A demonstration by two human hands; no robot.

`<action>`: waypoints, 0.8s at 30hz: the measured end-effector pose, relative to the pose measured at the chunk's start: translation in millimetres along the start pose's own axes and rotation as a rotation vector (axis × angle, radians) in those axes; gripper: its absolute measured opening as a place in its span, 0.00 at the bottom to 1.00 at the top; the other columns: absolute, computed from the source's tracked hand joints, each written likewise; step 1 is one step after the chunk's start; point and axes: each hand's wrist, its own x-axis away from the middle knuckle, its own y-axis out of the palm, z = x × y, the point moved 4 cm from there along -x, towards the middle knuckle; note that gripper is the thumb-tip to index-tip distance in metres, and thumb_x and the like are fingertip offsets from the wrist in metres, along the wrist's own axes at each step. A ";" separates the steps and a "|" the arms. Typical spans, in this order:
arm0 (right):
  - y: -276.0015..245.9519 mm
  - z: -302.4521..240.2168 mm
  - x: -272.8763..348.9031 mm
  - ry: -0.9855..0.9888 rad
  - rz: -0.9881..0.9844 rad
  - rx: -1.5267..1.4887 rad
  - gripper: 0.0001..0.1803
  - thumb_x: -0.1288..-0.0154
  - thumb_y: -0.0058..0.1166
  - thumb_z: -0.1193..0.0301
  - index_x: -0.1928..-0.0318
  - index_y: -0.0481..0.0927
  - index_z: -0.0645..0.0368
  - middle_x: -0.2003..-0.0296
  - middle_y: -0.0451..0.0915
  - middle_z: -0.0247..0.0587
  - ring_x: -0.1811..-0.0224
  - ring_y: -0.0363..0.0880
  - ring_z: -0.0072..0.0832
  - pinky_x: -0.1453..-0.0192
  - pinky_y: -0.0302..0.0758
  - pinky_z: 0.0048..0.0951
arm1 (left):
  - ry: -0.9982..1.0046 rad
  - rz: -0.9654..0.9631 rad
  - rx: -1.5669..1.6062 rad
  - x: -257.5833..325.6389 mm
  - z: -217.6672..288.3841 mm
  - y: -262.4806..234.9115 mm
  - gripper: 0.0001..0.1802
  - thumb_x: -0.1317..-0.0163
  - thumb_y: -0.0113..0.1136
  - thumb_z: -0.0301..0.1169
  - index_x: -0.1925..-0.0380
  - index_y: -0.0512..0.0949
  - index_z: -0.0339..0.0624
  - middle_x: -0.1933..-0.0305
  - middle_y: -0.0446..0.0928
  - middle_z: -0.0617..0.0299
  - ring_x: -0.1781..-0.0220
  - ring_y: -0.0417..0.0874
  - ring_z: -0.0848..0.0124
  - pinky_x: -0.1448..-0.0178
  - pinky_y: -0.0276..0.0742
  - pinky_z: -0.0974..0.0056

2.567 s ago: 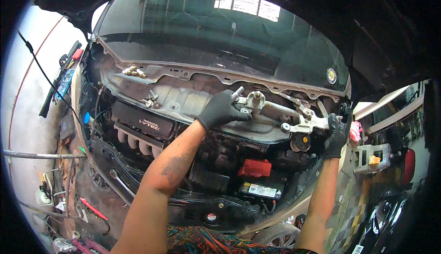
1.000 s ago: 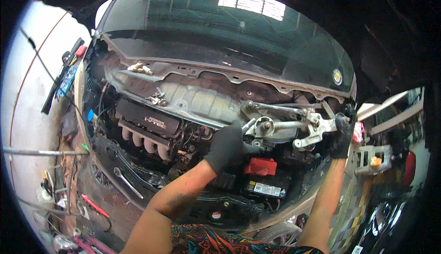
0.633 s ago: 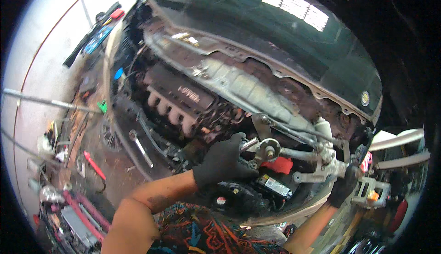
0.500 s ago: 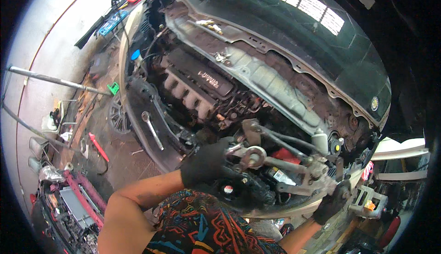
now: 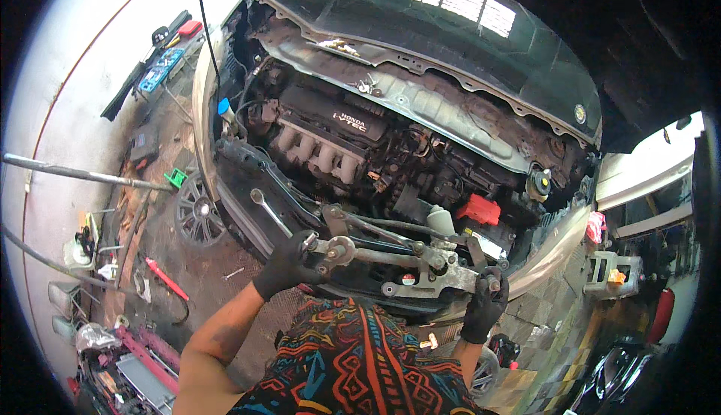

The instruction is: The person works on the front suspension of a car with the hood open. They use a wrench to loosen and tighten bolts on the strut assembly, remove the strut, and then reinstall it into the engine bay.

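Between my hands is a wiper linkage, a grey metal assembly of rods, pivots and brackets. It is held across the front of the open engine bay, close to my body. My left hand, in a black glove, is closed around its left end beside a round pivot. The black-gloved right hand grips the far right bracket end. A wrench lies on the car's front panel just beyond my left hand. Behind the linkage, a red cover tops the battery, and a pale cylinder stands up.
The engine cover lies beyond, with small metal parts on the cowl ledge. At left are a wheel, a red-handled tool and a metal pole. A grey block stands at right.
The linkage and both hands have shifted left in view, and the right end has come up, so it lies more level. The view has turned, showing more of the right-hand floor.
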 end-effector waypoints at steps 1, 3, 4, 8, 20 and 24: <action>-5.1 11.3 5.9 0.008 0.003 -0.022 0.20 0.40 0.58 0.76 0.47 0.72 0.64 0.55 0.76 0.35 0.54 0.74 0.24 0.46 0.71 0.27 | 0.006 -0.012 0.023 -5.5 2.4 -2.0 0.43 0.66 0.78 0.43 0.49 0.71 0.35 0.55 0.78 0.47 0.54 0.81 0.56 0.52 0.77 0.57; -3.9 14.3 18.7 0.039 0.088 -0.029 0.21 0.39 0.57 0.77 0.45 0.72 0.63 0.53 0.76 0.37 0.52 0.75 0.26 0.43 0.71 0.28 | 0.059 -0.042 -0.042 -12.6 5.9 -3.7 0.42 0.64 0.77 0.43 0.48 0.71 0.35 0.54 0.77 0.47 0.53 0.81 0.56 0.51 0.77 0.57; -2.3 14.3 24.8 0.070 0.128 -0.094 0.21 0.41 0.58 0.78 0.46 0.72 0.63 0.53 0.76 0.37 0.52 0.74 0.27 0.43 0.71 0.29 | 0.107 -0.059 -0.128 -17.2 3.8 -2.2 0.42 0.63 0.77 0.43 0.48 0.71 0.36 0.54 0.77 0.47 0.53 0.81 0.55 0.51 0.77 0.57; -33.4 42.2 44.6 0.121 0.220 -0.236 0.21 0.38 0.59 0.74 0.45 0.71 0.63 0.51 0.75 0.39 0.50 0.74 0.29 0.42 0.73 0.31 | 0.215 -0.147 -0.159 -40.0 -16.7 28.2 0.42 0.63 0.76 0.44 0.46 0.71 0.39 0.53 0.77 0.48 0.53 0.81 0.53 0.49 0.77 0.55; -37.0 19.9 45.8 0.155 0.102 0.033 0.19 0.37 0.59 0.74 0.46 0.73 0.57 0.53 0.75 0.33 0.55 0.74 0.22 0.56 0.77 0.24 | 0.225 -0.294 -0.132 -64.8 -24.7 59.0 0.38 0.58 0.74 0.40 0.45 0.70 0.43 0.52 0.78 0.47 0.51 0.80 0.51 0.49 0.76 0.55; -40.3 23.1 30.9 0.134 0.096 0.067 0.21 0.40 0.61 0.75 0.46 0.74 0.59 0.53 0.77 0.34 0.53 0.75 0.22 0.55 0.75 0.23 | 0.213 -0.336 -0.099 -65.9 -29.3 60.6 0.39 0.58 0.74 0.41 0.44 0.70 0.44 0.51 0.78 0.48 0.51 0.81 0.52 0.48 0.76 0.55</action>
